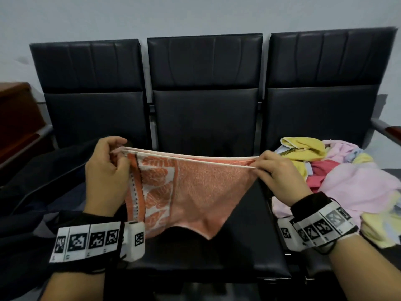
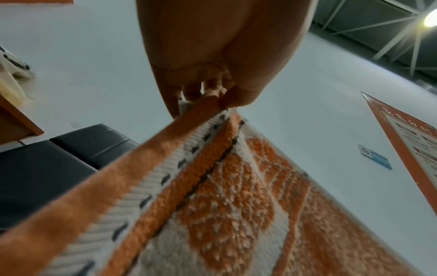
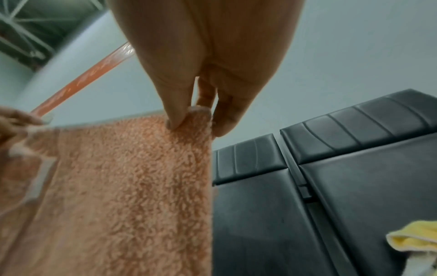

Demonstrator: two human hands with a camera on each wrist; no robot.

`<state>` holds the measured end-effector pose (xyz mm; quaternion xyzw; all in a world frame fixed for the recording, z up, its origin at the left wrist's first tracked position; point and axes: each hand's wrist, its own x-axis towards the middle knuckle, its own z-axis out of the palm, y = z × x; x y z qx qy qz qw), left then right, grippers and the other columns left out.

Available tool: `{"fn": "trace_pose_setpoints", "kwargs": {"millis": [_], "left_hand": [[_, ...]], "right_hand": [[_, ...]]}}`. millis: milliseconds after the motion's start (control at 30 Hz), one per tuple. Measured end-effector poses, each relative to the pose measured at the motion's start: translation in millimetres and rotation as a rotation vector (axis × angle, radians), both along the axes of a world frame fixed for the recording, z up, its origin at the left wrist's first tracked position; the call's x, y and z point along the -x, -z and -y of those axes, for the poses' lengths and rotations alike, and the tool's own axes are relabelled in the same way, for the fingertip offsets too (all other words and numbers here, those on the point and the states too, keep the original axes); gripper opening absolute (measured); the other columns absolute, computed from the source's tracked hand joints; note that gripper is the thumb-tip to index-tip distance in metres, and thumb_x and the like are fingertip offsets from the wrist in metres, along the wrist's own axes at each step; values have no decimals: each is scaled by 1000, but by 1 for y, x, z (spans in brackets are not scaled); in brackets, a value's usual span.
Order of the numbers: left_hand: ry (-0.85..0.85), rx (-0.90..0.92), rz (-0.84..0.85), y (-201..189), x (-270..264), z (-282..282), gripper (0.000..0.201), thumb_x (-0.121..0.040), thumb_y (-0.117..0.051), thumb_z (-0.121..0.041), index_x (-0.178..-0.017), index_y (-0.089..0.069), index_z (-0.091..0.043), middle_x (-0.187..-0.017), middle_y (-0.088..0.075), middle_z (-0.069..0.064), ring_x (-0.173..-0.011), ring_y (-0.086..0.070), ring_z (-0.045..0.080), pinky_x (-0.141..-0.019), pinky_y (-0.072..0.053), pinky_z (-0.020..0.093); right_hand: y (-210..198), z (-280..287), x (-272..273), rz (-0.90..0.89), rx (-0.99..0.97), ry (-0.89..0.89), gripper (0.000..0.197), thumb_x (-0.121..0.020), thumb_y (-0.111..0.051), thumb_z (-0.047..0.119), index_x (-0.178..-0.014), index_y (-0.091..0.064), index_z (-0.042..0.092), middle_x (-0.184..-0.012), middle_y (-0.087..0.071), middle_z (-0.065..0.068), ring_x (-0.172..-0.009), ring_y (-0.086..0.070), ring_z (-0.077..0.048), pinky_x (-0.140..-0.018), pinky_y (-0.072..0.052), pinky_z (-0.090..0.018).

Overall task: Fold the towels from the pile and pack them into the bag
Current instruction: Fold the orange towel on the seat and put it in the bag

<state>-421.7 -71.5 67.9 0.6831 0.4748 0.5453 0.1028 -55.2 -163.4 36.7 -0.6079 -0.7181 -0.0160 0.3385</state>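
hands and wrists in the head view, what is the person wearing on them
The left hand and right hand are bare, with no gloves or rings visible. Each wrist carries a black band wrapped in a white strip of square black-and-white coded markers, plus a small white boxy camera unit with its own marker. Thin black cords loop around the bands. The forearms are bare, with no sleeves.

black wristbands [image 1: 86,242] | white square-code tags | white wrist cameras [image 1: 135,240]

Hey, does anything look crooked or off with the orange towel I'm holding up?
Slightly: the orange towel hangs unevenly, its bottom edge dipping to a point below the right hand side. Otherwise nothing stands out.
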Motion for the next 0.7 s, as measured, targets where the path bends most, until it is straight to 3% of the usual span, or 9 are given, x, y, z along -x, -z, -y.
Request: {"fn": "trace_pose_setpoints", "kwargs": {"millis": [67, 133, 233, 333, 400, 500, 567, 633, 700], "left_hand": [[-19, 16, -10, -1, 0, -3, 31, -91, -52, -1, -108, -61, -24, -98, -62, -10, -88, -57, 3, -81, -43, 19], [-27, 9, -46, -2, 2, -5, 27, -91, -51, -1, -107, -64, -20, -102, -64, -6, -93, -56, 5, -84, -43, 24], [-30, -15, -98, -2, 4, -6, 25, -92, -50, -1, -103, -66, -17, -101, -64, -4, -92, -53, 1, -82, -39, 7], [-29, -12, -98, -3, 6, -3, 25, -91, -50, -1, -99, -65, -19, -97, -63, -5, -88, -53, 1, -76, -37, -2], [-28, -4, -47, -5, 7, -1, 24, -88, -48, -7, -95, -64, -24, -92, -63, -8, -85, -56, 3, -74, -41, 4], [-27, -6, 13, -10, 8, 0, 22, -81, -44, -21, -92, -63, -27, -88, -63, -16, -82, -59, 3, -74, -47, 21], [-32, 5, 28, -10, 6, -4, 22, -79, -44, -25, -90, -63, -27, -87, -64, -17, -82, -60, 2, -72, -47, 23], [-35, 46, 35, -3, 0, -13, 19, -81, -47, -20, -87, -64, -25, -86, -66, -12, -81, -62, 6, -72, -51, 30], [-37, 136, 15, 8, -9, -26, 19, -86, -51, -9, -87, -66, -21, -87, -68, -2, -85, -64, 19, -77, -54, 40]], "right_hand": [[-7, 1, 3, -47, -76, 39, 10, -85, -73, 5, -93, -78, 9, -90, -53, 3, -81, -52, -6, -77, -43, -9], [-13, 1, 4, -56, -95, 52, 7, -82, -75, 3, -87, -76, 7, -95, -51, 2, -83, -50, -7, -76, -40, -6], [-22, 3, 2, -90, -56, 18, 10, -81, -77, 1, -87, -77, 9, -108, -60, 2, -92, -57, -5, -80, -39, -3], [-30, 10, 0, -173, -78, 4, 14, -78, -81, 4, -84, -77, 16, -89, -70, 8, -81, -63, -3, -74, -43, -8], [-37, 15, -1, -283, -109, -6, 16, -77, -82, 9, -82, -75, 22, -81, -70, 12, -78, -65, -5, -71, -45, -11], [-46, 18, -3, -378, -159, -13, 15, -82, -77, 11, -85, -75, 25, -83, -72, 13, -82, -67, -6, -73, -47, -13], [-49, 12, -5, -422, -176, 0, 17, -85, -74, 13, -93, -74, 28, -84, -72, 14, -83, -66, -4, -74, -46, -11], [-46, 1, -8, -427, -178, 69, 26, -84, -75, 16, -106, -72, 30, -81, -69, 14, -80, -63, -1, -73, -45, -11], [-39, -15, -8, -376, -130, 175, 22, -84, -75, 16, -105, -73, 25, -80, -66, 17, -77, -61, 1, -75, -48, -21]]}}
